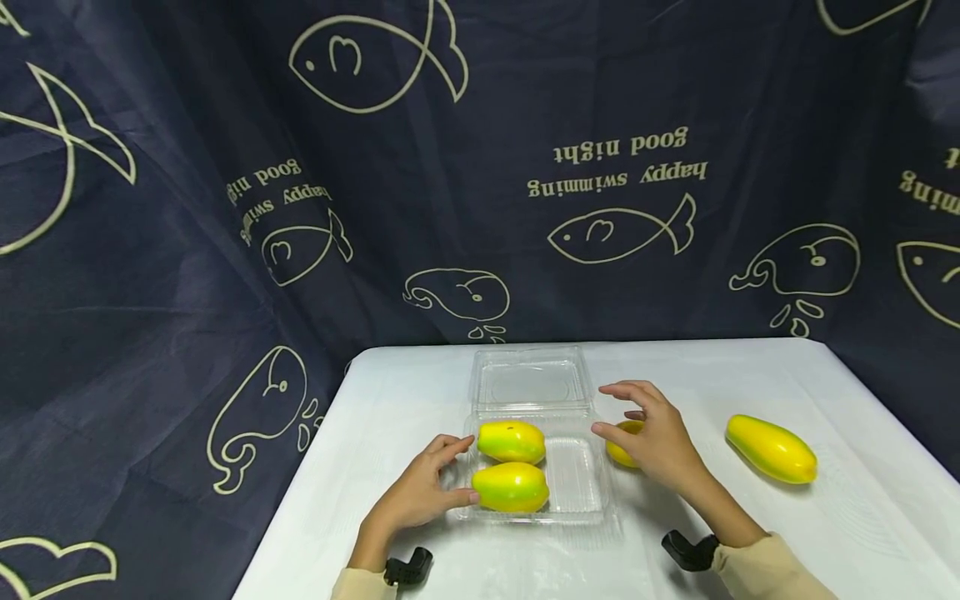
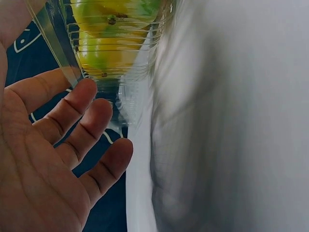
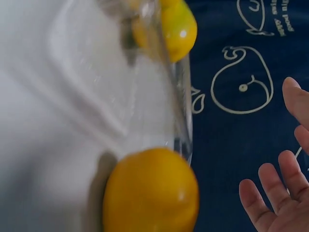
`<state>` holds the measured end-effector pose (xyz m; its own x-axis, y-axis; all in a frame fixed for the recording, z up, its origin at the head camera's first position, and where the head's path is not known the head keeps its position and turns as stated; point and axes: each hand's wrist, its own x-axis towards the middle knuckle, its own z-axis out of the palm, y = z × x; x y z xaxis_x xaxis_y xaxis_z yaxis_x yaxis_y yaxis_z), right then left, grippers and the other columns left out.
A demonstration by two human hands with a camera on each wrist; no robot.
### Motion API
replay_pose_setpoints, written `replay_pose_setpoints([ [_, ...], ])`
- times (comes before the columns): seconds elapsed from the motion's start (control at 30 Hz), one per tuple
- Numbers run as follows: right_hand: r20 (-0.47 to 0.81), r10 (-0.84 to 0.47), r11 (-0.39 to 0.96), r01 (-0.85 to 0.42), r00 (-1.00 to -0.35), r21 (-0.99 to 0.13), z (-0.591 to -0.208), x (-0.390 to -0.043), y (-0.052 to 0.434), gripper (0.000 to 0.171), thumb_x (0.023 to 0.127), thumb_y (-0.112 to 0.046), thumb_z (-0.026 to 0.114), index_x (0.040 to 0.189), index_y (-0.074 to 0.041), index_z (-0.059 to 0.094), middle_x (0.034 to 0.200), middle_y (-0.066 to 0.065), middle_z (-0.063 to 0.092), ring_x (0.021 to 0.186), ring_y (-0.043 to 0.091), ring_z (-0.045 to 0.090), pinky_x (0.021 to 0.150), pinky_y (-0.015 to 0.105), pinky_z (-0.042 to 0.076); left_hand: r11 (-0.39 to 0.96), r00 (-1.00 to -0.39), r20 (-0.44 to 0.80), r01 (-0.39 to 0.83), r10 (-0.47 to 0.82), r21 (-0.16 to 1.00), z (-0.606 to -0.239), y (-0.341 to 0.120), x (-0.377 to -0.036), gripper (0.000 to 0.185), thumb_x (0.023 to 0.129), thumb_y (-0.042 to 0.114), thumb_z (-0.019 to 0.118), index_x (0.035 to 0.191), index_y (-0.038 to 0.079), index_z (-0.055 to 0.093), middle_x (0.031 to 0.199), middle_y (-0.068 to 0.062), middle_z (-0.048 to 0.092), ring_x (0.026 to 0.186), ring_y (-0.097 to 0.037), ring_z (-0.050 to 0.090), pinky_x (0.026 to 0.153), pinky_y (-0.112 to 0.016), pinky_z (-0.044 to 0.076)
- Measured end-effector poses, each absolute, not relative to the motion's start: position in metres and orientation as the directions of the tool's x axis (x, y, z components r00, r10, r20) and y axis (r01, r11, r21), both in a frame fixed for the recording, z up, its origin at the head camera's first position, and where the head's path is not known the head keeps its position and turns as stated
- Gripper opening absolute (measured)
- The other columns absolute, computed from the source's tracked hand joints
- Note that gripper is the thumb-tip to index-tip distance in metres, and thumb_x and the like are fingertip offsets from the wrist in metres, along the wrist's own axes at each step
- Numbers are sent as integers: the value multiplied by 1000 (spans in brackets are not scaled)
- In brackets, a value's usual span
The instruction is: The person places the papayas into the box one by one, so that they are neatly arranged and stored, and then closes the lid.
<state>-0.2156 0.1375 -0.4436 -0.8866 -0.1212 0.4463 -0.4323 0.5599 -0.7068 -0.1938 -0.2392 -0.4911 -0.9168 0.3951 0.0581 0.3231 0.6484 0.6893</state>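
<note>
An unlatched clear plastic clamshell box [image 1: 581, 475] lies on the table with its lid folded back. Two yellow-green papayas [image 1: 512, 488] lie side by side in its left half. At the box's left wall is my left hand [image 1: 422, 493], fingers spread and gently bent, thumb tip close by the nearer papaya. My right hand [image 1: 660, 437] hovers past the box's right wall, fingers apart and holding nothing. Partly hidden behind it, another yellow papaya [image 1: 619, 456] lies just outside the box. The right wrist view shows this papaya [image 3: 152, 193] on the cloth, apart from the fingers.
One more papaya [image 1: 772, 450] lies farther right on the white-covered table [image 1: 847, 533]. The transparent lid [image 1: 528, 379] reaches toward the table's back edge. A dark curtain [image 1: 480, 208] with fish and whale drawings hangs behind and at the sides.
</note>
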Motion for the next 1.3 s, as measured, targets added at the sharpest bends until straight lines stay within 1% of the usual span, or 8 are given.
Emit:
replay_pose_setpoints([
  [0.17, 453, -141, 617, -436, -880, -655, -450, -215, 151, 51, 77, -26, 88, 124, -15, 69, 126, 3, 62, 112, 23, 61, 89, 45, 56, 650, -914, 67, 335, 400, 682, -493, -240, -194, 87, 80, 56, 79, 153, 30, 42, 137, 6, 52, 118, -17, 52, 99, -38, 47],
  [0.33, 433, -167, 669, -425, -886, -610, -460, -216, 165, 52, 77, -29, 88, 124, -18, 69, 126, 3, 62, 110, 26, 62, 89, 48, 54, 645, -911, 73, 342, 405, 684, -494, -240, -195, 86, 80, 57, 78, 153, 31, 42, 137, 6, 52, 117, -16, 52, 98, -36, 47],
  [0.47, 415, -174, 694, -410, -893, -591, -469, -217, 174, 52, 77, -32, 88, 123, -19, 68, 126, 4, 61, 113, 31, 61, 92, 52, 48, 636, -911, 77, 341, 405, 692, -493, -239, -195, 86, 80, 57, 78, 153, 30, 42, 136, 5, 53, 116, -17, 52, 97, -38, 48],
  [0.6, 441, -188, 709, -432, -878, -558, -479, -217, 182, 56, 72, -29, 91, 122, -18, 68, 123, 6, 61, 115, 34, 60, 94, 56, 46, 640, -916, 64, 325, 396, 696, -493, -239, -195, 86, 80, 56, 79, 153, 31, 42, 136, 6, 52, 116, -16, 52, 98, -38, 47],
  [0.7, 454, -198, 719, -443, -869, -536, -485, -217, 187, 59, 69, -28, 92, 122, -18, 68, 121, 5, 61, 113, 33, 60, 92, 55, 47, 646, -920, 56, 315, 389, 695, -493, -239, -194, 86, 79, 55, 80, 153, 32, 43, 136, 6, 52, 117, -16, 52, 98, -38, 47],
  [0.93, 419, -216, 708, -437, -882, -555, -492, -218, 194, 62, 67, -30, 93, 123, -15, 68, 122, 6, 59, 115, 35, 59, 95, 59, 46, 636, -916, 62, 322, 396, 702, -494, -238, -193, 86, 80, 53, 80, 153, 28, 43, 137, 3, 52, 119, -19, 52, 100, -42, 47],
  [1.07, 411, -222, 702, -438, -884, -561, -497, -219, 197, 66, 66, -29, 94, 124, -15, 67, 122, 7, 59, 116, 36, 58, 96, 60, 44, 631, -910, 75, 339, 407, 698, -494, -238, -193, 86, 81, 54, 79, 154, 26, 42, 137, 2, 53, 118, -20, 52, 99, -42, 47],
  [1.3, 385, -239, 703, -432, -892, -565, -510, -221, 198, 71, 67, -30, 94, 129, -17, 64, 126, 4, 56, 117, 30, 57, 97, 53, 44, 637, -907, 93, 359, 411, 683, -494, -239, -194, 86, 81, 56, 77, 154, 25, 42, 136, 2, 53, 116, -20, 53, 97, -41, 48],
])
